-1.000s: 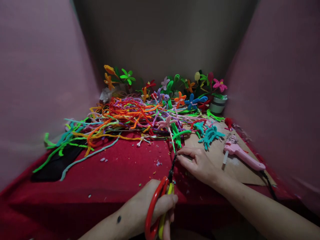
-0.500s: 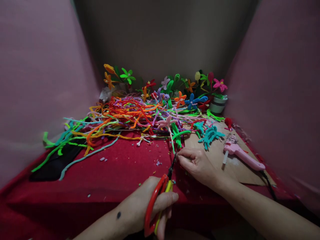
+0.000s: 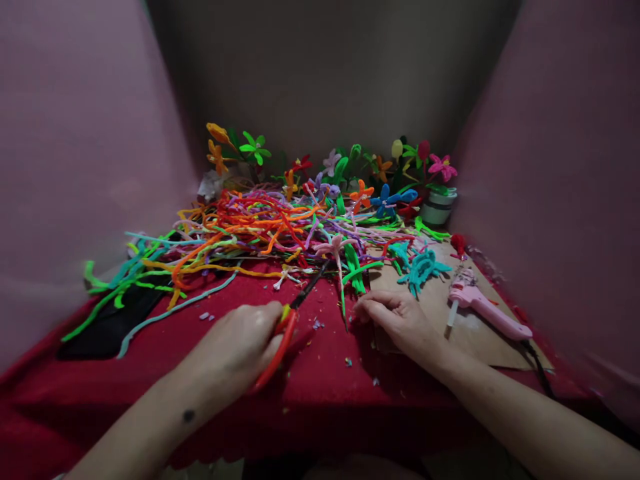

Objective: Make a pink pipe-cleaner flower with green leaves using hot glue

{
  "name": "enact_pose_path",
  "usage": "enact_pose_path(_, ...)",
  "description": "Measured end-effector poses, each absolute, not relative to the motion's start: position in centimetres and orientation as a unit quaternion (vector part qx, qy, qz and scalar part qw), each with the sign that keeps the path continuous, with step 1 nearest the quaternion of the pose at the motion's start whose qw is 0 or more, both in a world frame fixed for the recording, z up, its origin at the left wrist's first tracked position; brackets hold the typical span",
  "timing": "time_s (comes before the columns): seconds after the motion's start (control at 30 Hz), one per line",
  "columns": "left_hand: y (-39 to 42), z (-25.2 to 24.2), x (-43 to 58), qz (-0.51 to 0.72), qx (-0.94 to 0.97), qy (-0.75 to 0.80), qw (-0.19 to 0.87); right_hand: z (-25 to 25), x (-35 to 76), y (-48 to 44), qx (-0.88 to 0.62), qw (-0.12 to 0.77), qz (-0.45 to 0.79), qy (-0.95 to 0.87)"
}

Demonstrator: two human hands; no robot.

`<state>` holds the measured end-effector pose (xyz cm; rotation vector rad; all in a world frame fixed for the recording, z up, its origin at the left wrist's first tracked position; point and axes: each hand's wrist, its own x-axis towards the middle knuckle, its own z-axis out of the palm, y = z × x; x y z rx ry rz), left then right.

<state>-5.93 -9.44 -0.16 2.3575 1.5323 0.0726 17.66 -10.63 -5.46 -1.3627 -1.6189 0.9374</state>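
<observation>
In my left hand [image 3: 247,343] is a pair of scissors [image 3: 283,337] with red and yellow handles. Its dark blades look closed and point up and right toward the pipe-cleaner pile. My right hand [image 3: 393,320] is pinched just right of a pink pipe-cleaner flower [image 3: 334,247]. The flower's stem [image 3: 343,293] runs down from pink to green, and its lower tip ends free, left of my right fingertips. What those fingertips hold, if anything, is too small to make out. Behind the stem lie bright green looped pipe cleaners [image 3: 356,270].
A tangled pile of coloured pipe cleaners [image 3: 260,223] spreads across the back, with finished flowers behind. On the right, a board [image 3: 480,347] carries turquoise pieces [image 3: 423,270] and a pink glue gun [image 3: 487,313] with a cord. A black flat item [image 3: 110,330] lies left.
My left hand has moved left and up with the scissors, taking the blades away from the stem's tip. My right hand has barely moved; the stem now hangs lower and straighter beside it.
</observation>
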Motion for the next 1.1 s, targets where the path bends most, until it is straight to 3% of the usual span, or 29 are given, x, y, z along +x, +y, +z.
enact_pose_path(0.07,-8.0,-0.2,-6.8,-0.031,0.830,0.556,0.033,-5.4,17.7,-10.6,-0.530,0.413,0.388,-0.631)
enact_pose_path(0.17,-6.4,-0.3,-7.9,-0.090,0.834,0.544,-0.025,-4.8,17.6,-10.7,-0.511,0.427,0.428,-0.611)
enact_pose_path(0.3,-6.0,-0.2,-7.0,0.010,0.836,0.546,-0.049,-4.4,17.5,-10.9,-0.480,0.433,0.488,-0.586)
enact_pose_path(0.4,-6.7,-0.4,-4.2,0.192,0.858,0.456,0.137,-4.8,17.5,-11.0,-0.458,0.428,0.521,-0.578)
enact_pose_path(0.47,-7.3,-0.6,-2.1,0.230,0.847,0.385,0.285,-5.2,17.6,-11.0,-0.443,0.430,0.541,-0.571)
enact_pose_path(0.53,-7.7,-0.8,-0.5,0.263,0.836,0.350,0.330,-5.6,17.8,-11.0,-0.431,0.430,0.559,-0.563)
enact_pose_path(0.77,-8.0,-1.5,0.9,0.324,0.849,0.294,0.298,-5.7,18.0,-11.2,-0.421,0.415,0.581,-0.559)
enact_pose_path(0.97,-8.3,-1.5,0.6,0.299,0.873,0.317,0.221,-5.2,18.0,-11.2,-0.410,0.412,0.592,-0.558)
enact_pose_path(1.1,-8.2,-1.1,0.4,0.296,0.860,0.318,0.268,-5.3,18.1,-11.2,-0.403,0.423,0.594,-0.553)
